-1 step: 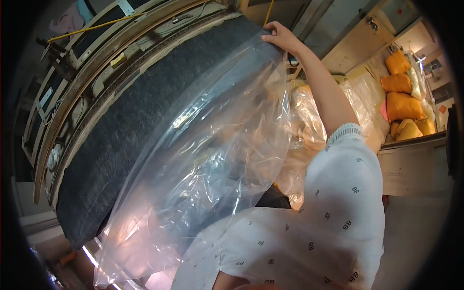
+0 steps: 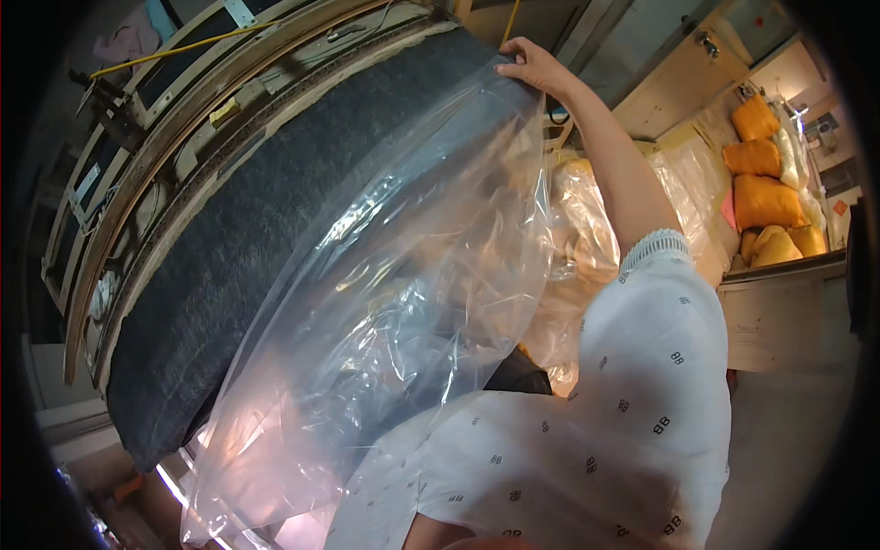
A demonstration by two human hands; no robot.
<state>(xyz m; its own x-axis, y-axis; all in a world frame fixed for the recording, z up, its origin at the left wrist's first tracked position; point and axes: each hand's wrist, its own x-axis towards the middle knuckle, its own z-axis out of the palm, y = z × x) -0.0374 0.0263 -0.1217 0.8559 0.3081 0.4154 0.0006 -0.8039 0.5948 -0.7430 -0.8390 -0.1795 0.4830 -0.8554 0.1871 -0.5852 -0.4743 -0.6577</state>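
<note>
Big dark grey felt-covered panel, curved by the lens, runs from 7 o'clock up to 12 o'clock, tilted, its underside a wooden frame with slats toward 10 o'clock. Clear plastic sheet drapes over the panel's right edge and hangs down from 1 o'clock to 7 o'clock, wrinkled, shiny, partly covering the grey face. Person's white patterned garment fills 5 o'clock, short lace-trimmed sleeve at 3 o'clock of centre. More clear plastic-wrapped bulk sits behind the arm, just right of the sheet. Wooden cabinet at 3 o'clock; orange cushions stacked above it at 2 o'clock. Yellow cord at 11 o'clock across the frame.

Right hand at 12 o'clock, arm stretched up, fingers curled over the top corner of the panel, pinching the plastic sheet's upper edge there: closed hold on the sheet. Left hand not seen anywhere; grip cannot be told.
</note>
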